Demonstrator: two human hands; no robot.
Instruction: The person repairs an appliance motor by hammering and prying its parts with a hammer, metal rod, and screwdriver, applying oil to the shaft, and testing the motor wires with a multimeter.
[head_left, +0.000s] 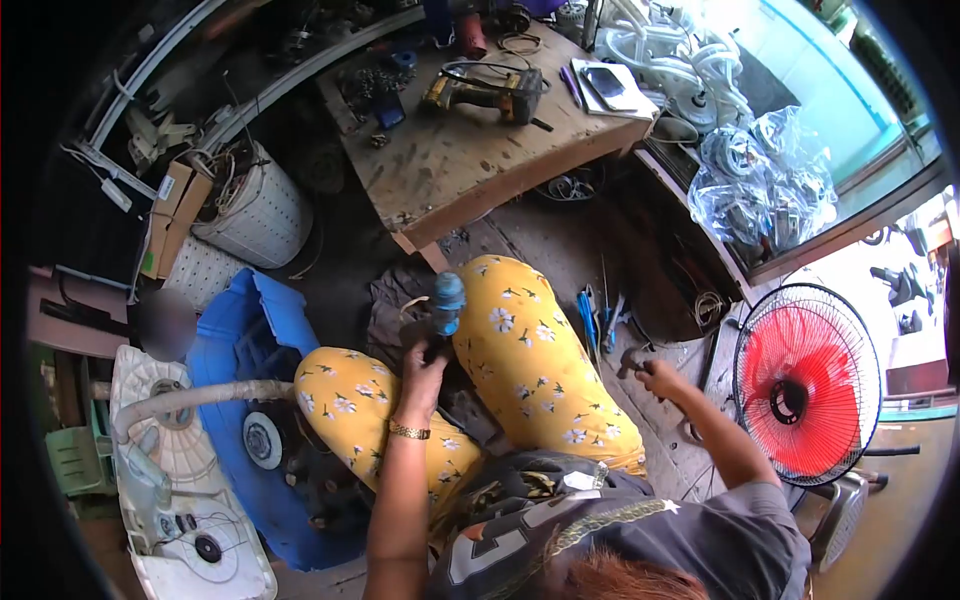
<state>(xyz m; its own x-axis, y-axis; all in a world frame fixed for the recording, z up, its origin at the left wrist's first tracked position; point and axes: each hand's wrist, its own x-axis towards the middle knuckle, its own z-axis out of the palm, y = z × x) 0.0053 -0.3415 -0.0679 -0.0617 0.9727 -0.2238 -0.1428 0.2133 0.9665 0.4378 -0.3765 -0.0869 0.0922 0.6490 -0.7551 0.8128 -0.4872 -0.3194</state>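
Observation:
My left hand (425, 375), with a gold bracelet at its wrist, is closed around the lower end of a blue rounded part (447, 303). The part stands upright between my knees, close to the yellow flowered trousers (515, 345). What kind of part it is I cannot make out, and my fingers hide its dark lower end. Off to the right, my right hand (662, 381) grips what looks like a hammer (633, 361), its dark head pointing left, apart from the blue part. Blue-handled tools (590, 318) lie on the floor beyond my right knee.
Ahead, a wooden table (500, 165) bears a yellow-black power drill (485, 93) and a phone (605, 85). A red-bladed fan (805, 385) stands at right. A blue appliance shell (225, 345) and a white panel (215, 520) flank my left side. Bagged parts (770, 180) sit at back right.

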